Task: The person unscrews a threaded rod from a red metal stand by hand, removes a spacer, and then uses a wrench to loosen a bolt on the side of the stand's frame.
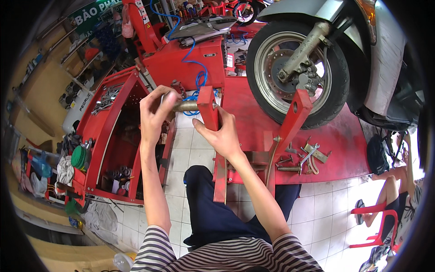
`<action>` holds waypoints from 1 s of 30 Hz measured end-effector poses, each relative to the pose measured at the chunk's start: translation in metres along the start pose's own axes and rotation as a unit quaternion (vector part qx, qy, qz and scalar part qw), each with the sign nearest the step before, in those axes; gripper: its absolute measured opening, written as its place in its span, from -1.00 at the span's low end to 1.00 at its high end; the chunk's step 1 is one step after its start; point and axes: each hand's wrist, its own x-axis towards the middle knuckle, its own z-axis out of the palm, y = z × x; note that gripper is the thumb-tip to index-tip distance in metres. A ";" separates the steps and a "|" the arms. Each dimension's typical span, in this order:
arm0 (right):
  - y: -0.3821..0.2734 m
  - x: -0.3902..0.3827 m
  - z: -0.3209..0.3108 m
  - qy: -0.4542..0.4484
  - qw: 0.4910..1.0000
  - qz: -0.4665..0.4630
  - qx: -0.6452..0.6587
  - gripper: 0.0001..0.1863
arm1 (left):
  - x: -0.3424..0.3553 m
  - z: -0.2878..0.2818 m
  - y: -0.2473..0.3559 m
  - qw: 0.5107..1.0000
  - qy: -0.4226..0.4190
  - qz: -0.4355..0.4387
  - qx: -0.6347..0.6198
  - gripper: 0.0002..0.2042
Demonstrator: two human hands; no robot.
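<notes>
My left hand [156,109] has its fingers wrapped round the outer end of a long threaded bolt [186,106], which passes horizontally into the top of a red steel upright [206,99]. My right hand [223,133] grips that upright just below the bolt, with the thumb on its near left side and the fingers behind it. A second red upright [299,109] with a hole stands to the right. Beside it on the red platform [244,99] lie loose bolts, brackets and a wrench [309,156].
A scooter's front wheel [258,79] rests over the platform. A red tool cart [108,122] stands left, a blue hose [186,59] hangs behind, and white tiles [181,149] show below. At right, a person [392,199] sits on a red plastic chair.
</notes>
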 end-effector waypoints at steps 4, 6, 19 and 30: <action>-0.001 0.001 -0.004 -0.001 1.000 -0.008 -0.005 -0.67 | 0.006 0.000 0.014 0.986 -0.031 -0.162 0.034 -0.34; -0.001 0.002 -0.005 0.002 1.000 -0.013 0.000 -0.67 | 0.001 0.004 0.011 0.991 -0.016 -0.129 0.030 -0.28; 0.003 0.001 -0.006 -0.013 1.000 0.008 -0.025 -0.66 | 0.007 -0.019 -0.010 0.971 -0.156 -0.067 -0.166 -0.36; 0.000 0.002 -0.008 -0.041 0.998 0.031 -0.042 -0.50 | 0.003 -0.029 -0.008 0.965 -0.189 -0.081 -0.161 -0.52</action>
